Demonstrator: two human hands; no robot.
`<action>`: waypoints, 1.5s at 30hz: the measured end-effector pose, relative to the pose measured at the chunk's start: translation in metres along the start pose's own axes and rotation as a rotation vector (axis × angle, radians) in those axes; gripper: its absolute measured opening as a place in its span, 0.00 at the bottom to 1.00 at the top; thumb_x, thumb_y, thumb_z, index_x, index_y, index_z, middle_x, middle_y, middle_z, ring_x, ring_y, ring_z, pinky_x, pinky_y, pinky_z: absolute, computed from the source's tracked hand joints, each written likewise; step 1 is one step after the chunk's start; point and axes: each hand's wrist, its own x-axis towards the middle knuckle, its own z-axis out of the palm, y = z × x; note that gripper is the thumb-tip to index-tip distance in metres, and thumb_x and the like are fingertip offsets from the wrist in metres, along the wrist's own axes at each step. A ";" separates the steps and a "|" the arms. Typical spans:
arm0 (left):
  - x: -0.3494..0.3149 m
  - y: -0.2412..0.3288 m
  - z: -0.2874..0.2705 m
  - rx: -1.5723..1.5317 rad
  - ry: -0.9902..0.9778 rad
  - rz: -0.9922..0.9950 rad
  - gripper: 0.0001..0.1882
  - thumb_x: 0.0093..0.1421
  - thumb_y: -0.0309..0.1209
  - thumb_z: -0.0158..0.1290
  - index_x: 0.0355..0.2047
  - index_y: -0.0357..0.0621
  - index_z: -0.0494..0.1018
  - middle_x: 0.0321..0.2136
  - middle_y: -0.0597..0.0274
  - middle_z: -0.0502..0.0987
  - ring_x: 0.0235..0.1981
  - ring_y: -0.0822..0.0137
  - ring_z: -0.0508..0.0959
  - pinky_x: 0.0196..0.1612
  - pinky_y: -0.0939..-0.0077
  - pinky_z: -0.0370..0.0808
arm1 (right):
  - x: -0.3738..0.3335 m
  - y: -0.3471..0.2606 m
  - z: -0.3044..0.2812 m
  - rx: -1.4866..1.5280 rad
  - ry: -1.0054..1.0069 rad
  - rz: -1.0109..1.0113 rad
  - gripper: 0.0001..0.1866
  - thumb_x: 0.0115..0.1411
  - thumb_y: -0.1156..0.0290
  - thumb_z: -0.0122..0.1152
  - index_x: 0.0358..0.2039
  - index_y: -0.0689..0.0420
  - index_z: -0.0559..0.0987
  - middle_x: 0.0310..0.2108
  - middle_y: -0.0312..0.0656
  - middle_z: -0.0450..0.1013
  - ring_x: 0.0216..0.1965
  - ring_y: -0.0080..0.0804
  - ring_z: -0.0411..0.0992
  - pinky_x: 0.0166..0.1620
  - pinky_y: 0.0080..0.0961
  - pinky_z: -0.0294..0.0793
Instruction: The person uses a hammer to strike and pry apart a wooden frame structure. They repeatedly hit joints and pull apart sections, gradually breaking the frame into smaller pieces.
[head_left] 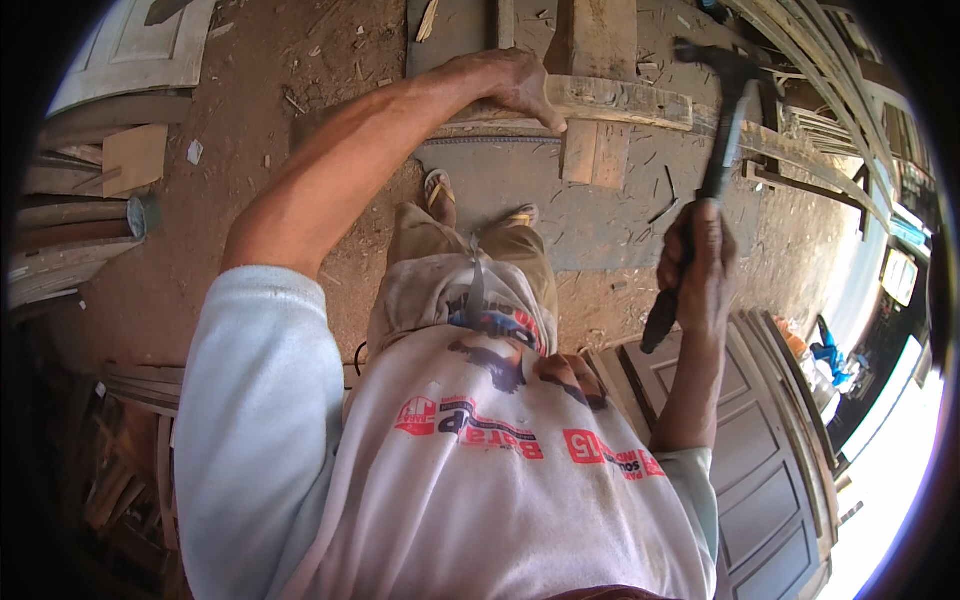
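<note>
My right hand [697, 255] is closed around the dark grip of a claw hammer [728, 140], raised on the right with its head pointing away from me. On the far side, my left hand [512, 84] grips a length of rough timber [625, 101] lying crosswise in front of my feet. The thumb bends over the near side, while the other fingers are mostly hidden. Beneath that timber, a wider wooden board [597, 155] runs away from me. A ridged metal rod [490, 140] lies along the near side of the timber.
Wood scraps and splinters litter the ground. Long curved-looking planks [815, 70] lie at the far right. A panelled door [755, 480] leans at the near right, and a white door [135, 45] lies at the far left. Stacked boards [75, 220] line the left side.
</note>
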 end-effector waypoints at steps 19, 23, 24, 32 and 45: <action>0.008 -0.008 -0.001 -0.017 -0.047 -0.034 0.39 0.40 0.66 0.69 0.13 0.37 0.72 0.12 0.61 0.69 0.14 0.64 0.70 0.18 0.57 0.64 | 0.012 0.027 0.022 0.248 0.102 -0.115 0.25 0.73 0.44 0.49 0.33 0.56 0.69 0.19 0.31 0.64 0.15 0.18 0.64 0.17 0.19 0.63; 0.012 -0.007 -0.002 0.020 -0.066 -0.028 0.39 0.40 0.66 0.69 0.13 0.36 0.73 0.12 0.60 0.69 0.15 0.63 0.70 0.19 0.57 0.65 | 0.013 0.072 0.034 0.011 0.091 0.005 0.26 0.71 0.42 0.52 0.35 0.56 0.69 0.19 0.30 0.65 0.16 0.18 0.62 0.18 0.21 0.65; 0.012 -0.006 -0.003 0.028 -0.068 -0.028 0.39 0.40 0.66 0.69 0.13 0.36 0.73 0.13 0.60 0.69 0.15 0.63 0.70 0.19 0.56 0.65 | 0.018 0.071 0.032 -0.069 -0.023 0.136 0.27 0.70 0.41 0.53 0.34 0.56 0.70 0.19 0.29 0.65 0.16 0.18 0.62 0.18 0.21 0.64; 0.010 -0.006 -0.003 0.007 -0.056 -0.052 0.39 0.39 0.66 0.70 0.15 0.35 0.75 0.14 0.56 0.72 0.16 0.60 0.73 0.19 0.56 0.66 | 0.003 -0.007 0.008 0.198 0.163 -0.220 0.23 0.73 0.47 0.52 0.36 0.57 0.70 0.19 0.32 0.66 0.15 0.18 0.62 0.17 0.18 0.63; 0.015 -0.011 0.004 -0.042 -0.115 -0.072 0.36 0.43 0.57 0.71 0.27 0.28 0.83 0.21 0.49 0.81 0.22 0.56 0.80 0.26 0.57 0.74 | 0.021 0.010 -0.003 -0.157 -0.039 0.113 0.31 0.70 0.37 0.50 0.30 0.56 0.71 0.18 0.31 0.64 0.15 0.18 0.63 0.18 0.20 0.66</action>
